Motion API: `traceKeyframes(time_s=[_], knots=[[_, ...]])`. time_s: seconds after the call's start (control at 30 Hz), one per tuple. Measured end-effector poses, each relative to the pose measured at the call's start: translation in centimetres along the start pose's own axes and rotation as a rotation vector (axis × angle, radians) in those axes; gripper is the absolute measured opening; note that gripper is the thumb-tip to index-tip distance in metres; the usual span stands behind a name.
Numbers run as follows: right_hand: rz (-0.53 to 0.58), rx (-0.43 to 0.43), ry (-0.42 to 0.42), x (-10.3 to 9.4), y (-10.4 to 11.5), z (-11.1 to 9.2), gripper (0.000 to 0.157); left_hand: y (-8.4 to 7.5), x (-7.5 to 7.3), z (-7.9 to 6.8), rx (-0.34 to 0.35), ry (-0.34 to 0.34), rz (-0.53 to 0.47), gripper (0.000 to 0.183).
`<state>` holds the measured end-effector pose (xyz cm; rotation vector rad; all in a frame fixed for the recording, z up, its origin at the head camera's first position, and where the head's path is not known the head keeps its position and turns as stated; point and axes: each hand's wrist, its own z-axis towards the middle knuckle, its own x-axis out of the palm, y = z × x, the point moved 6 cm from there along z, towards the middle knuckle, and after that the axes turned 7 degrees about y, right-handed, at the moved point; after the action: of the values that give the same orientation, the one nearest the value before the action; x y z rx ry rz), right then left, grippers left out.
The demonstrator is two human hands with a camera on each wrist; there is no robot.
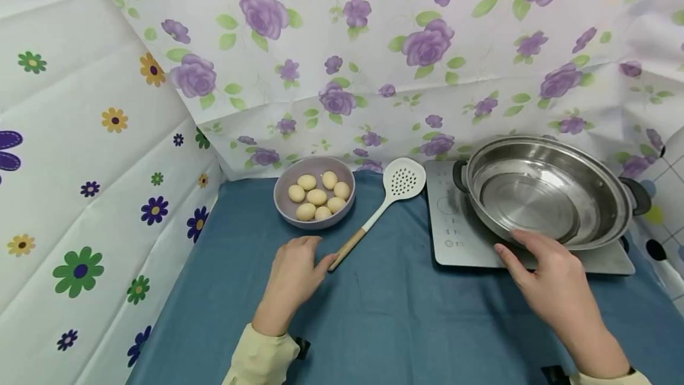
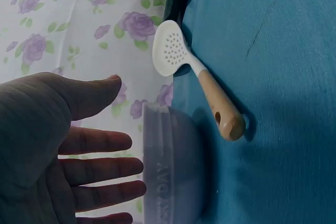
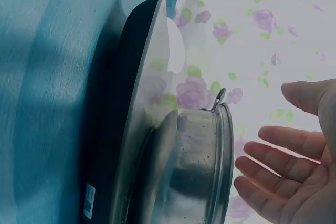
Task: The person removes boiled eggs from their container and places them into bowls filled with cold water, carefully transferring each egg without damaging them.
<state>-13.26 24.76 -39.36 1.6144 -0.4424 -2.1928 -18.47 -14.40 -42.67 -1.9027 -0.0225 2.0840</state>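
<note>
Steel pot (image 1: 526,204) on cooktop (image 1: 447,218), right hand (image 1: 553,281) spread just beside it; left hand (image 1: 294,272), fingers parted, near bowl (image 1: 320,164) of eggs (image 1: 317,197); skimmer (image 1: 379,212) beside bowl on bench (image 1: 374,314).

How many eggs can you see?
8 eggs in the bowl: two at the back, one left, one middle, one right, three in front. More could hide underneath.

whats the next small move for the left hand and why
I'd probably ease the left hand to the rim of the bowl and grip it: the hand holds nothing, its fingers are outstretched, and their tips point at the bowl, close by.
</note>
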Motion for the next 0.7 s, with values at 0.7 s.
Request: traceKeyframes(time_s=[0.7], knots=[[0.096,0.069,0.044,2.3,-0.5,-0.4,0.039,-1.3,5.8,4.6,-0.025,0.262,-0.022,0.037]])
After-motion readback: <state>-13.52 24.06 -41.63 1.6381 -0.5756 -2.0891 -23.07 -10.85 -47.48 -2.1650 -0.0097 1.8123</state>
